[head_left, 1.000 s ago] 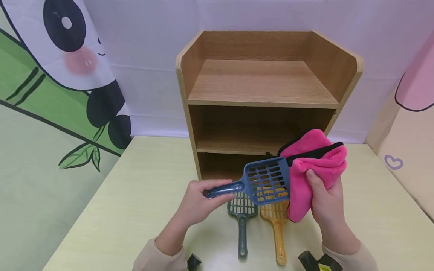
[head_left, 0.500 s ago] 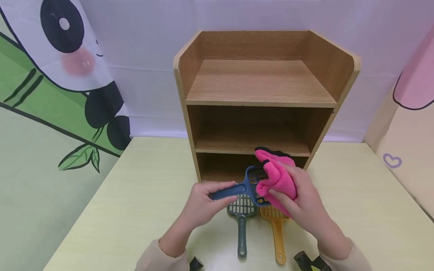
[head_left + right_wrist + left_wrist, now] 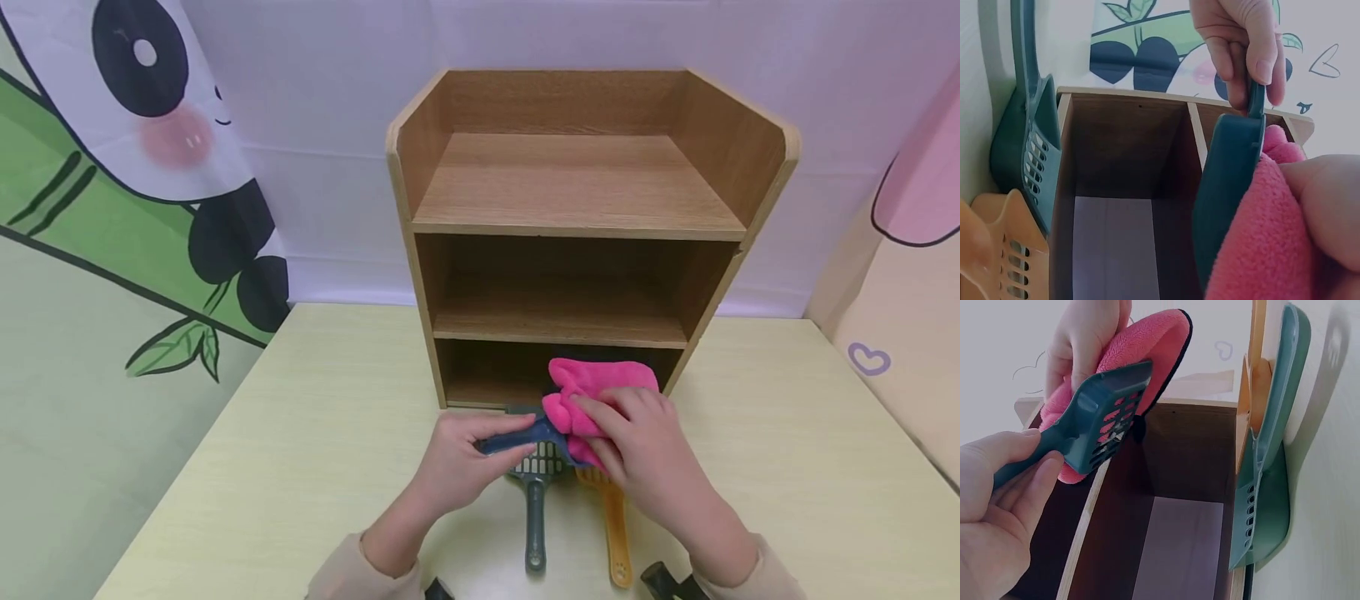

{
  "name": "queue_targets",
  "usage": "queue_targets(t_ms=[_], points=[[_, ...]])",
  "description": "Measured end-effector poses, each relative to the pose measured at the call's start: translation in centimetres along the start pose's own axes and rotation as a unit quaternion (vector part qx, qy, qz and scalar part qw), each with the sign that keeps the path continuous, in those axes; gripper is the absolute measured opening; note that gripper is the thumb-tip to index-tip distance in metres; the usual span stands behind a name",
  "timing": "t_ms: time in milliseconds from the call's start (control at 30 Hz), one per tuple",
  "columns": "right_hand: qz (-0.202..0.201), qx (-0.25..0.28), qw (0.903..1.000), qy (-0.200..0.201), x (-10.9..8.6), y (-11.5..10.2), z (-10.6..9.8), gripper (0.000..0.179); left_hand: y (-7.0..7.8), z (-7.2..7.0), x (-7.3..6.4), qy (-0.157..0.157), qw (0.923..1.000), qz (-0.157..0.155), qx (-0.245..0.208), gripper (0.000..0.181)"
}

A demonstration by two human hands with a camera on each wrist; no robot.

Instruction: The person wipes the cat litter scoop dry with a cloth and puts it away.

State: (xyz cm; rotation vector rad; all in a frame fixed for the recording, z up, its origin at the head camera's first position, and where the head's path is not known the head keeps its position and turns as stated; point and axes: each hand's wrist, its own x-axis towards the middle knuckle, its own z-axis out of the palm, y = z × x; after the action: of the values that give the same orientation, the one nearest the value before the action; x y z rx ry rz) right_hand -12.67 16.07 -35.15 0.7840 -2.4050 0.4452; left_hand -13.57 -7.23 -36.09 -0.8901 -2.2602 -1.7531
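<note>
I'm watching the left hand (image 3: 456, 463) pinching the blue scoop (image 3: 528, 434) by its handle above the bench (image 3: 300, 467), the right hand (image 3: 647, 442) gripping the pink cloth (image 3: 606, 377) against its slotted head. I'm judging this as wiping; the next move is likely calling for turning the scoop. I'm finding no readable writing.

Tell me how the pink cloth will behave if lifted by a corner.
The pink cloth will probably flop, since it bends and bunches in the right hand. Its fuzzy surface should resist slipping, and its thin folds suggest little weight.
</note>
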Motion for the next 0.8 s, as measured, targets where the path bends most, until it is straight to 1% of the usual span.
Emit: queue_targets(t_ms=[67,233,367,467,533,633,733,800], points=[[0.013,-0.016,0.9997,-0.012,-0.1,0.0,0.0,0.051,-0.1,0.2,-0.1,-0.002,1.0,0.006,-0.001,0.029],[0.039,-0.049,0.9967,-0.051,-0.2,0.1,0.1,0.041,-0.5,0.8,-0.1,-0.012,0.9999,0.012,0.002,0.029],[0.068,-0.072,0.9912,-0.088,-0.2,0.3,0.1,0.04,-0.6,0.9,-0.1,-0.011,0.9999,0.01,0.005,0.028],[0.084,-0.088,0.9878,-0.097,-0.2,0.7,0.0,0.039,-0.5,0.8,-0.1,-0.006,1.0,0.006,0.002,0.028],[0.089,-0.095,0.9875,-0.089,-0.3,1.0,-0.2,0.038,-0.5,0.7,-0.1,-0.004,1.0,-0.001,0.0,0.028],[0.094,-0.087,0.9894,-0.069,-0.3,1.5,-0.6,0.037,-0.5,0.6,-0.1,0.0,0.9999,-0.014,-0.006,0.028],[0.089,-0.062,0.9933,-0.039,-0.2,1.8,-1.1,0.039,-0.5,0.4,-0.1,0.005,0.9995,-0.028,-0.012,0.027],[0.084,-0.033,0.9956,-0.025,-0.2,1.8,-1.5,0.042,-0.5,0.2,-0.1,0.009,0.9993,-0.034,-0.014,0.028]])
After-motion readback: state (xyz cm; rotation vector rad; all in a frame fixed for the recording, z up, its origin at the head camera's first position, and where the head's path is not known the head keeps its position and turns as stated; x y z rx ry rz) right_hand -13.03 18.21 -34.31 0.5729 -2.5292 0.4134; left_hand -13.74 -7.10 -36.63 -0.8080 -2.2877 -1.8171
